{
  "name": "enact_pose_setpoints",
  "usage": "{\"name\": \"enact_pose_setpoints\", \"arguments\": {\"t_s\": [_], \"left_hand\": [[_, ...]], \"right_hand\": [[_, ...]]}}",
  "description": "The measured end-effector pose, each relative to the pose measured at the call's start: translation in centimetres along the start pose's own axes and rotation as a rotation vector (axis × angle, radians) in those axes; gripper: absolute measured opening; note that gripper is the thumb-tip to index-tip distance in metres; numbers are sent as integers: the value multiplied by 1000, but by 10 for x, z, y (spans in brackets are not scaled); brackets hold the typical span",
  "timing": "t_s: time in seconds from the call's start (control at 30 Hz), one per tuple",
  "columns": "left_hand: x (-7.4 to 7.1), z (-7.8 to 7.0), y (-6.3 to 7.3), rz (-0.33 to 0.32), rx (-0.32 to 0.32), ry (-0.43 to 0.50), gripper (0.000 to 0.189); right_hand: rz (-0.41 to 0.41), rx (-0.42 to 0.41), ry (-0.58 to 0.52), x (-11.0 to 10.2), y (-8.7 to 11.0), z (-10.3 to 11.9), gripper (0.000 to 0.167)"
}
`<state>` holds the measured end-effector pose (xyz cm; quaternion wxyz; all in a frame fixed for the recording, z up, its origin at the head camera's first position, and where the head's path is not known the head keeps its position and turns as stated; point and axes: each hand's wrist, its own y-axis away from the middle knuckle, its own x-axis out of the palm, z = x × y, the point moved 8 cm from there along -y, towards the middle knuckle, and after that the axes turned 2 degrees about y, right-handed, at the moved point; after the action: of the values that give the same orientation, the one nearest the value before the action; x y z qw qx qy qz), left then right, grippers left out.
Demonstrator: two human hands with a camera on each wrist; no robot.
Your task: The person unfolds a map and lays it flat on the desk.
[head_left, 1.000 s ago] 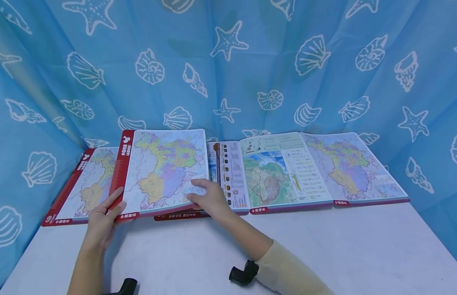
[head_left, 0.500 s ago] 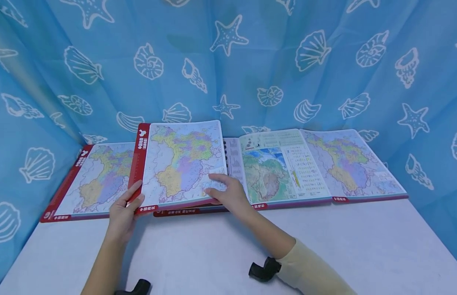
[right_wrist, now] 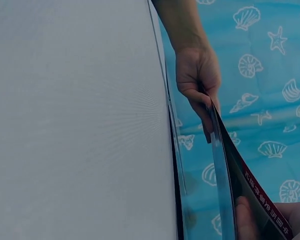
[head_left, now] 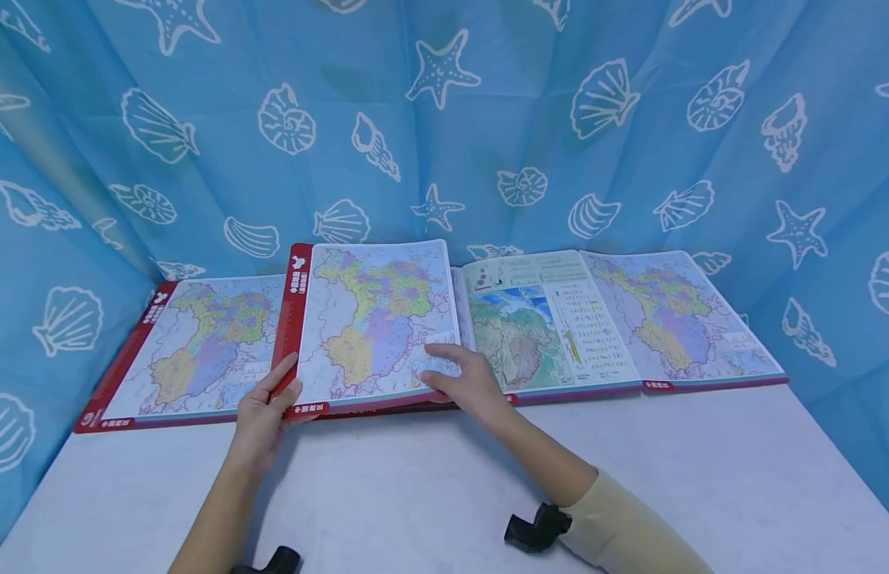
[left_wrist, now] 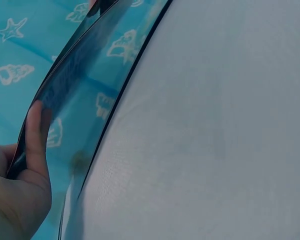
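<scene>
Both hands hold a map (head_left: 379,319) with a red left border, raised and slightly tilted above the table in the head view. My left hand (head_left: 261,414) grips its lower left edge, thumb on the face. At its lower right corner my right hand (head_left: 476,387) pinches it, fingers on both sides. In the left wrist view the left hand (left_wrist: 27,185) curls round the map's dark edge (left_wrist: 65,85). The right wrist view has the right hand (right_wrist: 245,220) at the near end and the left hand (right_wrist: 197,75) at the far end.
Below the held map, other maps lie in a row: a red-bordered map (head_left: 222,351) on the left, a green terrain map (head_left: 523,343), and a pastel map (head_left: 674,311) on the right. A white table (head_left: 387,494) extends in front. A blue seashell curtain (head_left: 308,88) hangs behind.
Both hands have carried the held map to the right. More of the left map on the table shows, and the page left of the terrain map is now mostly covered.
</scene>
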<state>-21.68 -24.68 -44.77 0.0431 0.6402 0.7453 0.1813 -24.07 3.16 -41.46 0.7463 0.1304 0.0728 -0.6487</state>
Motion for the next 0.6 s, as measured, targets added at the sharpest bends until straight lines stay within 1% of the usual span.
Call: {"name": "enact_pose_setpoints", "arguments": {"t_s": [0.07, 0.23, 0.3, 0.37, 0.43, 0.6], "left_hand": [[4, 1, 0, 4, -5, -6, 56], [17, 6, -1, 29, -11, -22, 55], [22, 7, -2, 37, -7, -33, 55], [25, 8, -4, 35, -5, -41, 55], [26, 10, -5, 28, -13, -36, 55], [27, 15, -10, -1, -69, 8, 55]], "right_hand": [[2, -1, -14, -3, 0, -2, 42], [-48, -14, 61, -17, 2, -8, 40], [-63, -5, 76, -22, 1, -12, 39], [-61, 6, 64, -23, 1, -15, 39], [-52, 25, 30, -23, 0, -19, 39], [-22, 48, -61, -21, -3, -25, 39]]}}
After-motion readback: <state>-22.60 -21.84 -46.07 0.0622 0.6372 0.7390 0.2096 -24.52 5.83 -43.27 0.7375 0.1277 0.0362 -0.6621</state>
